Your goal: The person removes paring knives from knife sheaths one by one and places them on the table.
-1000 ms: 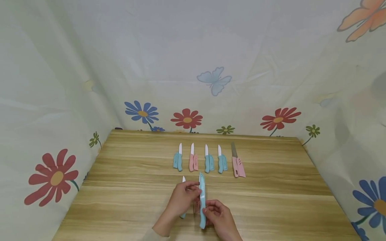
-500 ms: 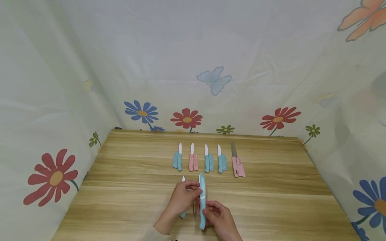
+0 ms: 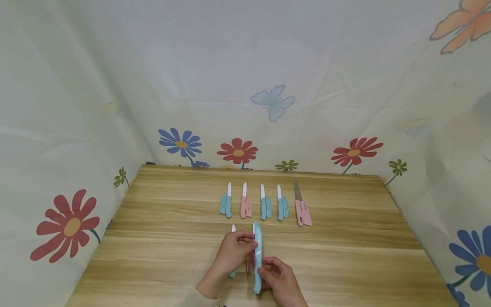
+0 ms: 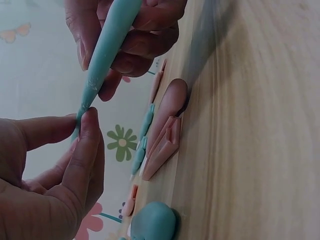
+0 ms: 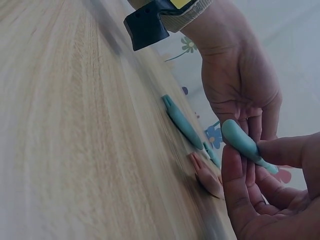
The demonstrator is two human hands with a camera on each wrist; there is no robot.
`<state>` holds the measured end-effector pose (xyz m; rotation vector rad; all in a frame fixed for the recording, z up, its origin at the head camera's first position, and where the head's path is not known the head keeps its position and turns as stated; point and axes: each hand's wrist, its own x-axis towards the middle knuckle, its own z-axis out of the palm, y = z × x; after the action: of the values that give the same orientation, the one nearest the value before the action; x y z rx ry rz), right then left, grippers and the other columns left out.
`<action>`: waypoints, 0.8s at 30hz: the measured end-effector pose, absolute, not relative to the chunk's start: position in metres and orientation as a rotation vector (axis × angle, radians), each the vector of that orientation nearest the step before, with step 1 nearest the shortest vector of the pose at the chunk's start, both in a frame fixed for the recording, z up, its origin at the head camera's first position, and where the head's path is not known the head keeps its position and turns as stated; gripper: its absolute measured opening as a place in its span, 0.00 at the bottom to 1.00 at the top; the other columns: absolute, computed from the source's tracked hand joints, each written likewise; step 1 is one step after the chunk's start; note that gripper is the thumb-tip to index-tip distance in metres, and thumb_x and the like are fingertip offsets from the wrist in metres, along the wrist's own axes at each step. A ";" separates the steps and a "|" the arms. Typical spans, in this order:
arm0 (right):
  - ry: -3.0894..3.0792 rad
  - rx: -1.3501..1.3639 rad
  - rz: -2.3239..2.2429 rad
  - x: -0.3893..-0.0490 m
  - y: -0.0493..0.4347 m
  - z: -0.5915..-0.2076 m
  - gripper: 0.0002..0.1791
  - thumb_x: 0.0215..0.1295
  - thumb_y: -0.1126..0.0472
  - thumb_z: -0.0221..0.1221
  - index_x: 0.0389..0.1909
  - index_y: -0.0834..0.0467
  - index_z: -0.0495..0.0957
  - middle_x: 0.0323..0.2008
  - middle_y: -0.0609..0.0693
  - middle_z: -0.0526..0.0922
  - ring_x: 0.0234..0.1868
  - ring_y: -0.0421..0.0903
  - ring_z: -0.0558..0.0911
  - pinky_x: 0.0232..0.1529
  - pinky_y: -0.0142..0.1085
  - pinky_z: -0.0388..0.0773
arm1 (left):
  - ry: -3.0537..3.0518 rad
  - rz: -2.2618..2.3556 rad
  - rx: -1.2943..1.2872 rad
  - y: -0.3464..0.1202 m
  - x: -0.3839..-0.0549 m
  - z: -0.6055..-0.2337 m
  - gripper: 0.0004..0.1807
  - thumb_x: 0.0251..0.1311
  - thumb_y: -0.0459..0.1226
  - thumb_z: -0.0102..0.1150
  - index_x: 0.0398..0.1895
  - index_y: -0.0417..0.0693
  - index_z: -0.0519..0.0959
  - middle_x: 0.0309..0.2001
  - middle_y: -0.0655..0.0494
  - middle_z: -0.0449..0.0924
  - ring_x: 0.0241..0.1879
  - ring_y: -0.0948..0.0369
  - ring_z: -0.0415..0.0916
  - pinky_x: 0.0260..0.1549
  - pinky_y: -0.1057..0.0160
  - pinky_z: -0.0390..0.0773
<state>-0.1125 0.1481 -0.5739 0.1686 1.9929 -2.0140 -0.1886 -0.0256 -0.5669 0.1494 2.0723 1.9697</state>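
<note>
A teal-handled paring knife (image 3: 258, 273) with a teal sheath (image 3: 258, 233) over its blade is held above the table, tip pointing away. My left hand (image 3: 234, 252) pinches the sheath end between thumb and fingers. Lower down, my right hand (image 3: 281, 279) grips the handle, also seen as a teal handle (image 5: 240, 140) in the right wrist view. Below it on the table lie a pink knife (image 4: 170, 100) and its pink sheath (image 4: 162, 150). Another teal knife (image 3: 232, 275) is partly hidden under my left hand.
Farther back, a row of knives with sheaths beside them runs across the wooden table (image 3: 172, 238): a teal knife (image 3: 229, 207), a pink knife (image 3: 243, 207), two more teal ones and a larger pink-handled knife (image 3: 299, 211). Flowered cloth (image 3: 207, 85) surrounds the table's sides and back.
Both hands keep their grip on the teal knife. It has shifted only very slightly toward the near edge; the knives on the table have not moved.
</note>
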 end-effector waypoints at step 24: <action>1.958 0.188 -1.956 -0.106 0.157 -0.574 0.23 0.71 0.63 0.62 0.60 0.74 0.72 0.42 0.52 0.80 0.38 0.42 0.82 0.38 0.36 0.87 | 2.054 1.942 0.123 -0.020 -0.190 -0.568 0.11 0.63 0.31 0.66 0.46 0.35 0.84 0.35 0.51 0.83 0.30 0.62 0.83 0.32 0.66 0.86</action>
<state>-0.1059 0.1570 -0.5738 0.1880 1.9582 -1.9562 -0.1897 -0.0199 -0.5685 0.1235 2.0535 1.9424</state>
